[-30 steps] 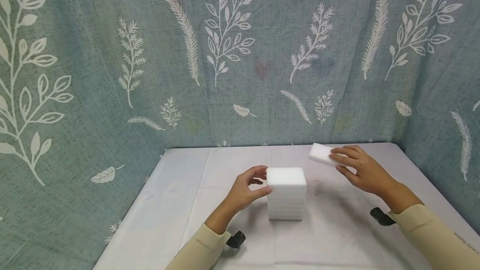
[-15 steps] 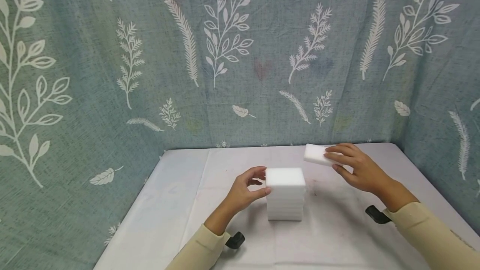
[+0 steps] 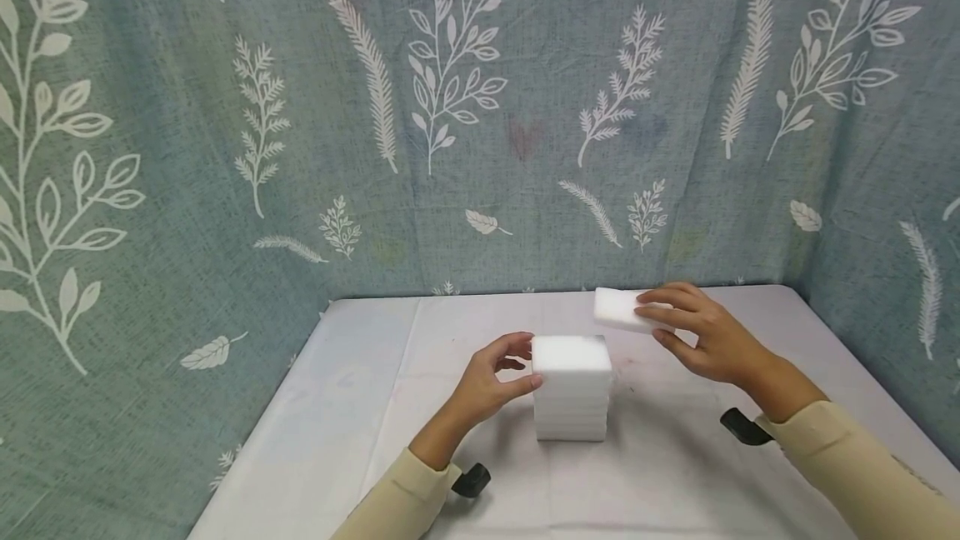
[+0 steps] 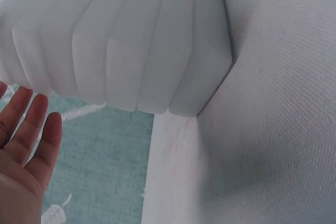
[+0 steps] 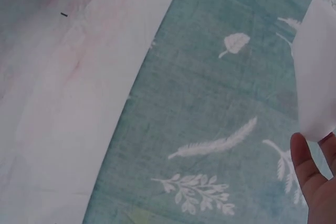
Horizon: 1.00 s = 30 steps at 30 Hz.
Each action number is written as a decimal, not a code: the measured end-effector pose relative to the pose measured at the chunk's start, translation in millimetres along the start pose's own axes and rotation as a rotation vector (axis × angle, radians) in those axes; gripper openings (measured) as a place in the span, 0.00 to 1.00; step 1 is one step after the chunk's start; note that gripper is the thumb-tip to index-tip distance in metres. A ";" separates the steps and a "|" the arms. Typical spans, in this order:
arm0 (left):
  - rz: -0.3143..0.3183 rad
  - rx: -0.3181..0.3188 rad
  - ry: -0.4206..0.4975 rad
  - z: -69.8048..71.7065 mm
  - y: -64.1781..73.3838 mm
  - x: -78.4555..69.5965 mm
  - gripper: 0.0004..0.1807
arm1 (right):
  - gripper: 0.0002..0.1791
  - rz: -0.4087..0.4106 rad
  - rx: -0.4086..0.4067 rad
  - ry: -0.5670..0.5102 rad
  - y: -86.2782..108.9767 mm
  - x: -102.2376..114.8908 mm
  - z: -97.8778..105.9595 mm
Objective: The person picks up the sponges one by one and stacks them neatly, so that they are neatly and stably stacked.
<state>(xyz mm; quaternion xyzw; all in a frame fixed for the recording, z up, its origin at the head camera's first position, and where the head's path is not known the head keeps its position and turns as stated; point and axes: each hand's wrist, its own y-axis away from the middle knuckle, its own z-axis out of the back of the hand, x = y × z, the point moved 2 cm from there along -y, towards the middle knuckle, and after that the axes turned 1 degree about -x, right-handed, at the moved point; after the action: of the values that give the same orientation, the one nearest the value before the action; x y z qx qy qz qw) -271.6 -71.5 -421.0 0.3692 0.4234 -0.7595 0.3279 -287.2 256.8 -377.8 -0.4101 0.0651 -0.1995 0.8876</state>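
Note:
White block-shaped sponges are piled in one neat upright stack (image 3: pixel 572 398) on the table. My left hand (image 3: pixel 487 382) is at the stack's left side near the top, thumb by the front corner and fingertips by the back one. In the left wrist view, its fingers (image 4: pixel 31 129) are spread and fairly straight beside the upper layers (image 4: pixel 89 51). My right hand (image 3: pixel 708 340) pinches one more white sponge (image 3: pixel 618 308) between thumb and fingers, raised behind and to the right of the stack. The right wrist view shows this sponge (image 5: pixel 317 72) at its right edge.
A white cloth covers the table (image 3: pixel 360 407). Behind it and at both sides hangs a blue-green curtain (image 3: pixel 525 132) with white leaf prints. A dark wrist device sits under each sleeve, one on the left (image 3: pixel 471 480) and one on the right (image 3: pixel 745 426).
My right hand has moved left with its sponge, closer to the stack, and the sponge has levelled somewhat. The left hand and the stack stay in place.

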 end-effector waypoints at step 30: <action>-0.011 -0.013 0.006 -0.2 -1.1 1.0 0.31 | 0.16 0.172 -0.036 -0.089 -25.4 18.4 -29.2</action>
<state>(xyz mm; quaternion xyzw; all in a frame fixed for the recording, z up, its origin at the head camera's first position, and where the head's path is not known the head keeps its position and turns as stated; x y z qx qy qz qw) -273.0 -71.1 -421.5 0.3668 0.4315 -0.7574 0.3250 -286.2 213.9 -376.8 -0.4272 0.0642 -0.1028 0.8960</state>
